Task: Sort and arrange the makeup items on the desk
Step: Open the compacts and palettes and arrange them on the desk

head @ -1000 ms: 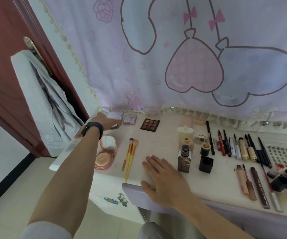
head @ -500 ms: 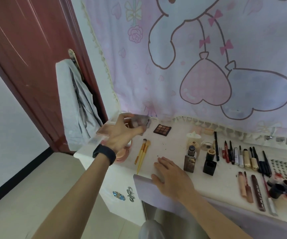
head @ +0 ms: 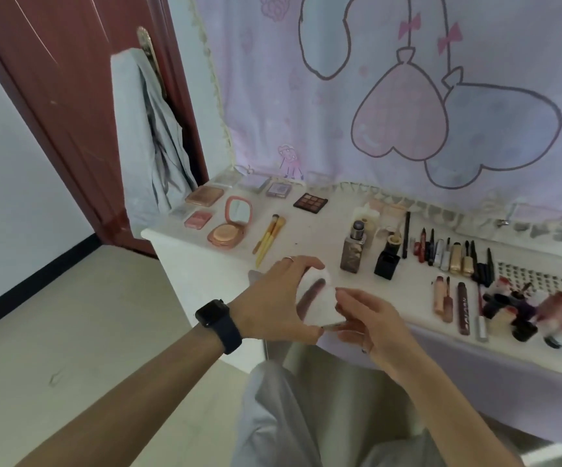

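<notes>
My left hand (head: 278, 303), with a black watch on the wrist, grips a small pale flat case (head: 320, 303) above the desk's front edge. My right hand (head: 370, 323) pinches the case's lower right corner. On the white desk (head: 310, 241) lie flat palettes at the back left (head: 204, 195), a brown eyeshadow palette (head: 310, 201), an open pink compact (head: 229, 227) and two yellow brushes (head: 269, 239). A foundation bottle (head: 353, 252) and a black bottle (head: 387, 262) stand mid-desk. A row of pencils and lipsticks (head: 451, 256) lies to the right.
Small pots and jars (head: 542, 316) crowd the desk's right end, with lip tubes (head: 448, 299) lying in front of the row. A red door (head: 70, 106) with a grey garment (head: 144, 136) hanging on it stands left. A printed curtain (head: 407, 96) hangs behind the desk.
My left hand carried the case from the desk's back left to the front edge. My right hand lifted off the desk and took hold of the case's corner.
</notes>
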Demonstrator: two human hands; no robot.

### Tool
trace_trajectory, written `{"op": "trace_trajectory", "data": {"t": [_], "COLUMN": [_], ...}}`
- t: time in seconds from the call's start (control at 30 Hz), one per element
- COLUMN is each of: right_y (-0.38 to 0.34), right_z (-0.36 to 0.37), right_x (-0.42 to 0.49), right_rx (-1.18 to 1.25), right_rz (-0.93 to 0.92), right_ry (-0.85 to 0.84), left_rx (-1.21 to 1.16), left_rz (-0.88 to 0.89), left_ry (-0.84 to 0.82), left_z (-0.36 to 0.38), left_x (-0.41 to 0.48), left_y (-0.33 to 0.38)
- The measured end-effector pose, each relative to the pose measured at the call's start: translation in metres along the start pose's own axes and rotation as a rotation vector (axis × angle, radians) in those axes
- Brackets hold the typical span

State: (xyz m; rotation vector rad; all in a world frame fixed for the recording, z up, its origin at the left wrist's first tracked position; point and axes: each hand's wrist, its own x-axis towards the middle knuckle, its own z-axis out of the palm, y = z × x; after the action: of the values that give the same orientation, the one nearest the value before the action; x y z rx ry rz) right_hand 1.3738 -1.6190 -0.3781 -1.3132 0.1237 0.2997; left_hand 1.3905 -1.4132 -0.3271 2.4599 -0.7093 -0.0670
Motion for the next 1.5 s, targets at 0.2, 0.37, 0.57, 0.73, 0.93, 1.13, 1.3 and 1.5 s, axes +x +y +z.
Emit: {"op": "trace_trajectory", "data": {"t": [0.2,0.37,0.57,0.73,0.93,1.13,1.3,1.5], "right_y": [0.02,0.031,0.045,0.038,0.019,0.013,0.011,0.013], "right_z": [-0.032,-0.052,-0.062,-0.07,-0.068,-0.063,-0.059,-0.058], "right_x": [-0.036,-0.054,-0.059,-0.057,-0.055,-0.058,-0.061,-0.059], "right_rx": [0.274,0.521,0.549,0.212,0.027,-0.013,-0.084,-0.175], "right_rz": [0.05,0.152,0.211,0.142,0.077,-0.063,-0.134,-0.174], "right_ry": [-0.009,-0.083,-0.097,-0.044,-0.079,-0.118,-0.141,-0.155], "left_rx": [-0.158,-0.508,-0.506,-0.348,-0.24,-0.687,-0.871,-0.855], "left_rz": [0.047,-0.091,-0.071,0.007,0.068,-0.209,-0.279,-0.314], "left_ry": [0.144,0.144,0.138,0.06,-0.013,0.019,-0.021,0.025], "left_z": [0.044,0.081,0.098,0.1,0.1,0.09,0.084,0.085], "left_x": [-0.006,-0.01,-0.007,-0.004,-0.004,-0.006,-0.007,-0.006], "left_y": [0.022,0.039,0.052,0.051,0.05,0.05,0.048,0.052]}}
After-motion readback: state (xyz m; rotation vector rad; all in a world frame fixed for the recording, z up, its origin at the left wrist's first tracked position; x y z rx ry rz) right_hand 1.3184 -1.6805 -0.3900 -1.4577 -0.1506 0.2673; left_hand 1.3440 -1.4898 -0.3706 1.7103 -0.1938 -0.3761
